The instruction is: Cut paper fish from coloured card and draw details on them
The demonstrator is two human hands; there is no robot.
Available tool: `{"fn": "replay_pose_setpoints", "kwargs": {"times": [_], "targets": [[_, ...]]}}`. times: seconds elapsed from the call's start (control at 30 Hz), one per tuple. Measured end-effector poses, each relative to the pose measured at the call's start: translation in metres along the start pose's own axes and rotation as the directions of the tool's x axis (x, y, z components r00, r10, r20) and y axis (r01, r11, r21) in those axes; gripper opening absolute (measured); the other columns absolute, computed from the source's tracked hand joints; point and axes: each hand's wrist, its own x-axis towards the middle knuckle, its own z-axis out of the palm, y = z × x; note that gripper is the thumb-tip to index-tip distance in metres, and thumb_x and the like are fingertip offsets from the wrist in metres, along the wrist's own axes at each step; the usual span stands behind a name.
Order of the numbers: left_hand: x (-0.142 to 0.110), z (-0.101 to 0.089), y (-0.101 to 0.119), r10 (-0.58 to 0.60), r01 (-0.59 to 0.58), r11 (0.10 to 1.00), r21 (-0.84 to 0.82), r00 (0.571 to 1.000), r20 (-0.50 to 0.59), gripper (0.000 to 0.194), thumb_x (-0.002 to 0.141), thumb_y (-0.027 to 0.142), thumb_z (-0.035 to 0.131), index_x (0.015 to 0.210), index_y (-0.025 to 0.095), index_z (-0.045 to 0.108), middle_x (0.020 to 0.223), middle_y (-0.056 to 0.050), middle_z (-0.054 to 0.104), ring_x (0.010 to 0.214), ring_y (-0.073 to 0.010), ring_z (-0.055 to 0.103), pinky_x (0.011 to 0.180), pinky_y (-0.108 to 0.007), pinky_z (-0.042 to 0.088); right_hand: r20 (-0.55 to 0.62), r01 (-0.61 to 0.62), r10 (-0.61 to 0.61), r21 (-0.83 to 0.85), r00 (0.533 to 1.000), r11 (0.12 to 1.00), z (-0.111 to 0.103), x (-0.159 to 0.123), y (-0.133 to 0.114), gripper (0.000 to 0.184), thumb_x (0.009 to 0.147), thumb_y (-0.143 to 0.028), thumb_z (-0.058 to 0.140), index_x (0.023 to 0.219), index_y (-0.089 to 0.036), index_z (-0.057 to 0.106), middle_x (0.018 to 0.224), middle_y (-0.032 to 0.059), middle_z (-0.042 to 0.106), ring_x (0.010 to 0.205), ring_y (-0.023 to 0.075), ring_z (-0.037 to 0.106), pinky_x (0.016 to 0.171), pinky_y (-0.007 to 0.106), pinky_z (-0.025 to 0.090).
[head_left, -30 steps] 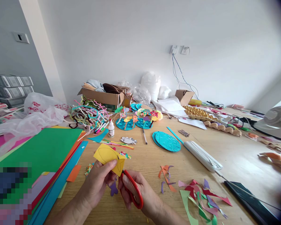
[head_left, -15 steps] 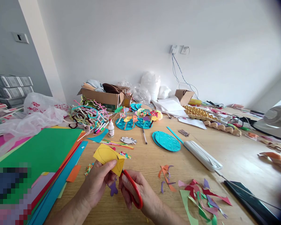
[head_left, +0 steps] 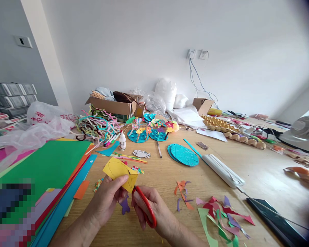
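Note:
My left hand (head_left: 109, 192) pinches a piece of yellow paper (head_left: 115, 168) with a fish-like outline drawn on it in dark line. Red-handled scissors (head_left: 146, 207) sit in my right hand (head_left: 154, 206), its fingers wrapped round the handles. The blades meet the paper's right side, partly hidden behind it. Under my hands a purple paper cutout (head_left: 125, 206) lies on the table. Just beyond the yellow paper are small coloured dots (head_left: 137, 169), a fish cut from white paper (head_left: 141, 154) and a white glue bottle (head_left: 122, 141).
Coloured paper sheets (head_left: 59, 157) are stacked at left. Paper scraps (head_left: 221, 216) lie at right, near a white power strip (head_left: 222, 169) and a dark phone-like slab (head_left: 273, 219). Teal ovals (head_left: 184, 155), decorated teal discs (head_left: 138, 136), pipe cleaners (head_left: 98, 125) and a cardboard box (head_left: 113, 105) are farther back.
The yellow paper has shifted very slightly, its right part tilting a little at the scissors. Both hands keep their grip and almost the same place.

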Motion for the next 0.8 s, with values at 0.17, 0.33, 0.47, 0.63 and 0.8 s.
{"fn": "replay_pose_setpoints", "kwargs": {"times": [0.17,0.33,0.47,0.63,0.8], "targets": [[0.0007,-0.0019,-0.0015,0.004,-0.004,1.0,0.008,1.0,0.019,0.028,0.06,0.038,0.073,0.065,0.018,0.053,0.05,0.006,0.052,0.041,-0.0069,0.04,0.037,-0.017,0.029,-0.025,-0.059,0.059,-0.016,0.998,0.998,0.0008,-0.0002,-0.0025,0.054,0.074,-0.07,0.05,0.065,-0.017,0.048,0.038,-0.0073,0.043,0.029,0.0046,0.035,0.031,0.016,0.021],[0.0009,-0.0019,-0.0006,0.001,-0.001,1.0,0.023,1.0,0.017,0.028,0.06,0.039,0.072,0.062,0.019,0.052,0.046,0.006,0.049,0.04,-0.0069,0.038,0.037,-0.017,0.027,-0.029,-0.07,0.069,-0.048,0.997,0.996,0.0002,0.0012,-0.0027,0.05,0.077,-0.065,0.049,0.065,-0.017,0.048,0.037,-0.0074,0.043,0.028,0.0044,0.034,0.031,0.016,0.021],[0.0007,-0.001,0.0009,-0.025,0.025,0.999,0.034,1.0,-0.001,0.029,0.057,0.039,0.072,0.06,0.018,0.053,0.047,0.006,0.051,0.04,-0.0069,0.039,0.037,-0.018,0.027,-0.02,-0.056,0.055,-0.05,0.998,0.997,-0.0012,0.0023,-0.0018,0.044,0.08,-0.058,0.049,0.066,-0.016,0.05,0.038,-0.007,0.045,0.029,0.0049,0.037,0.032,0.015,0.023],[-0.0009,0.0,0.0011,-0.065,0.064,0.998,0.026,0.998,0.009,0.029,0.055,0.038,0.073,0.061,0.018,0.054,0.049,0.005,0.054,0.04,-0.0069,0.041,0.038,-0.018,0.027,-0.023,-0.039,0.038,-0.054,0.999,0.998,-0.002,0.0013,-0.0013,0.045,0.081,-0.058,0.049,0.067,-0.016,0.05,0.04,-0.0066,0.045,0.031,0.0052,0.039,0.033,0.015,0.025],[-0.0011,0.0013,0.0005,-0.054,0.054,0.998,0.01,0.998,0.02,0.028,0.055,0.037,0.073,0.062,0.019,0.052,0.048,0.007,0.052,0.039,-0.0065,0.04,0.038,-0.018,0.026,-0.006,-0.016,0.016,-0.052,1.0,0.999,-0.0022,0.0008,-0.0001,0.048,0.079,-0.062,0.051,0.068,-0.016,0.051,0.04,-0.0069,0.044,0.031,0.0049,0.037,0.033,0.015,0.022]]}}
